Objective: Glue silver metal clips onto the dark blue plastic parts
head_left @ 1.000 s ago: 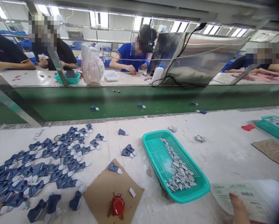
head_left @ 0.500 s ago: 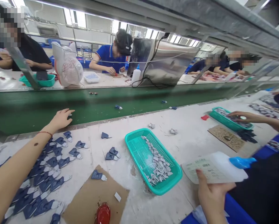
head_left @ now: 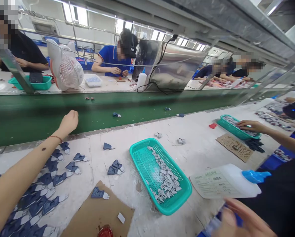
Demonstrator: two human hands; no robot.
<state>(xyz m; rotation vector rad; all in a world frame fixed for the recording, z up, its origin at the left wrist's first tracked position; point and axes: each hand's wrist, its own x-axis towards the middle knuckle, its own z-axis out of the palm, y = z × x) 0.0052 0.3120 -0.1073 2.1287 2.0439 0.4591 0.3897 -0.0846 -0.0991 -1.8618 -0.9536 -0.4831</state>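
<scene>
My left hand (head_left: 69, 122) is over the near side of the green conveyor belt (head_left: 98, 115), its fingers curled together; whatever is in them is hidden. Beneath that forearm lie many dark blue pieces with pale tips (head_left: 60, 178). My right hand (head_left: 241, 217), smeared by motion, is at the lower right with thumb and fingers apart. Just above it, a white bottle with a blue nozzle (head_left: 226, 181) lies on its side on the table. In front of me, a brown cardboard sheet (head_left: 88, 214) bears one blue piece (head_left: 99, 193), a small white rectangle (head_left: 121, 217) and a red object (head_left: 105, 231).
A green basket (head_left: 135, 154) of small grey-white pieces stands mid-table. Several blue pieces (head_left: 116, 114) lie on the belt. A co-worker's hand (head_left: 251, 126) reaches into another green basket (head_left: 224, 126) at right. Across the belt are a white fan (head_left: 68, 70) and people working.
My left hand has gone from outstretched fingers to a closed hand above the belt. My right hand has come off the bottle and moved down; the bottle stays on the table.
</scene>
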